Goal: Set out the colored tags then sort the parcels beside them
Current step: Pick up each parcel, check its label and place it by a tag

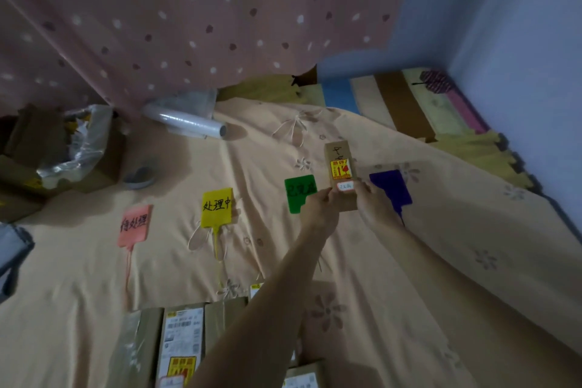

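Four colored tags lie in a row on the peach sheet: a pink tag point(134, 224), a yellow tag point(217, 207), a green tag point(299, 192) and a blue tag point(392, 187). Between the green and blue tags I hold a small brown cardboard parcel point(340, 167) with a yellow-red fragile sticker and a white label. My left hand point(319, 208) grips its lower left edge and my right hand point(371, 203) grips its lower right edge. More cardboard parcels point(182, 340) with shipping labels lie close to me at the bottom.
A roll of clear film point(184, 120) lies at the back by the spotted curtain. A cardboard box with a plastic bag point(78, 148) stands at the left, and a tape roll point(140, 178) beside it. Foam floor mats point(409, 104) show beyond the sheet at the right.
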